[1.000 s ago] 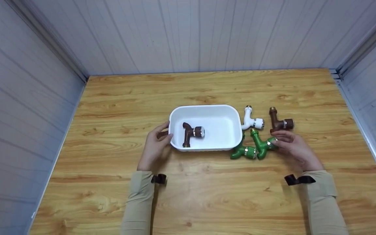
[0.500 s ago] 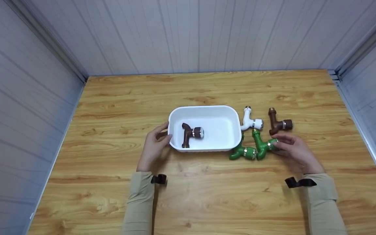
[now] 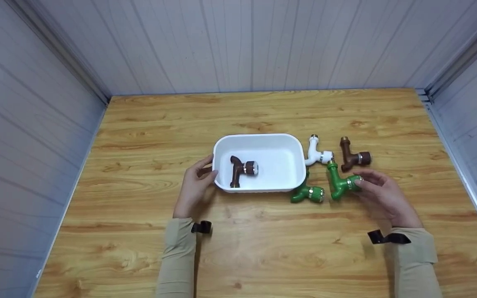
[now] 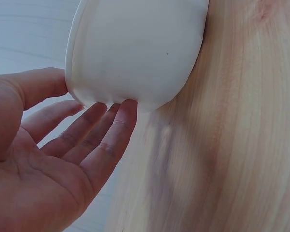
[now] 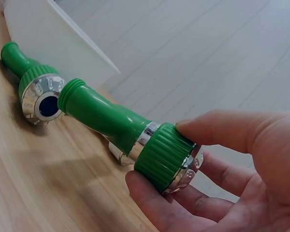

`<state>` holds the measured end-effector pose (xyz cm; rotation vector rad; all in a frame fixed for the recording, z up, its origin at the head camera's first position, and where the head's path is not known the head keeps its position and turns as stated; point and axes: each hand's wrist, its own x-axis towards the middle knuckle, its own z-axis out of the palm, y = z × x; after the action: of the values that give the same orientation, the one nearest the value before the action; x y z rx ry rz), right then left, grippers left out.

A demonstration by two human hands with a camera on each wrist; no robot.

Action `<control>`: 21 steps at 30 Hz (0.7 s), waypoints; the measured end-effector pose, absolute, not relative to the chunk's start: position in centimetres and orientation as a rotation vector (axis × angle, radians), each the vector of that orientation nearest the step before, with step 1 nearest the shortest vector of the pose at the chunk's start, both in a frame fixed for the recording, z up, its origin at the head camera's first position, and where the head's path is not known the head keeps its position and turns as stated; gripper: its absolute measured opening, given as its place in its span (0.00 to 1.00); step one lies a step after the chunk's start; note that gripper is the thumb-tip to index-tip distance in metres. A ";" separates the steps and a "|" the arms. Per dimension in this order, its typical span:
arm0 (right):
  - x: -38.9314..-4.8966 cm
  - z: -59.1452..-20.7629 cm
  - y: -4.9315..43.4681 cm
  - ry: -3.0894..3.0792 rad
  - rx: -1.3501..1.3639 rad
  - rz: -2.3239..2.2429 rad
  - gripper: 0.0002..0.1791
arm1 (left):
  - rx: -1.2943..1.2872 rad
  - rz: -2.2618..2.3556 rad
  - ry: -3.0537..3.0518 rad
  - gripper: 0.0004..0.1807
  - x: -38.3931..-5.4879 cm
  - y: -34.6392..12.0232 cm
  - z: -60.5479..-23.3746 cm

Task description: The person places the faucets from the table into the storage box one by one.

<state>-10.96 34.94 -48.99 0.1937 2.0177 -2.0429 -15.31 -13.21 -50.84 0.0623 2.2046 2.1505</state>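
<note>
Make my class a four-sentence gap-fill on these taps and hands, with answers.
The gripped tap in the right hand is coloured ____.
The container held by the left hand is coloured ____.
The lone tap inside that container is coloured ____.
The head view shows ____ taps altogether.
Missing words: green; white; brown; five.

Soft, even light fills the head view, leaving a pale sheen on the worktop (image 3: 263, 248) and a narrow shadow beside the left sleeve (image 3: 175, 260). The left wrist view is dimmer and hazy, with a smudged shadow on the wood beneath the white tub (image 4: 135, 48). In the right wrist view, glints catch the metal trim of the green tap (image 5: 117, 123), and the background looks soft.
</note>
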 end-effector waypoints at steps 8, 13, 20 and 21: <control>-10.6 -48.4 34.8 1.946 0.183 -2.163 0.15 | 0.121 2.134 2.220 0.26 -14.5 -12.9 -48.5; -10.4 -48.3 34.8 1.947 0.210 -2.167 0.17 | 0.109 2.141 2.197 0.27 -14.3 -12.8 -48.0; -10.2 -48.2 35.1 1.913 0.212 -2.191 0.17 | 0.111 2.169 2.174 0.27 -14.3 -12.8 -48.2; -10.2 -48.2 35.1 1.907 0.210 -2.195 0.17 | 0.112 2.170 2.174 0.27 -14.3 -12.8 -48.2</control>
<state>-10.19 35.07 -48.23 0.2102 1.9072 -2.1955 -14.32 -12.76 -48.20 0.1116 2.1745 2.1702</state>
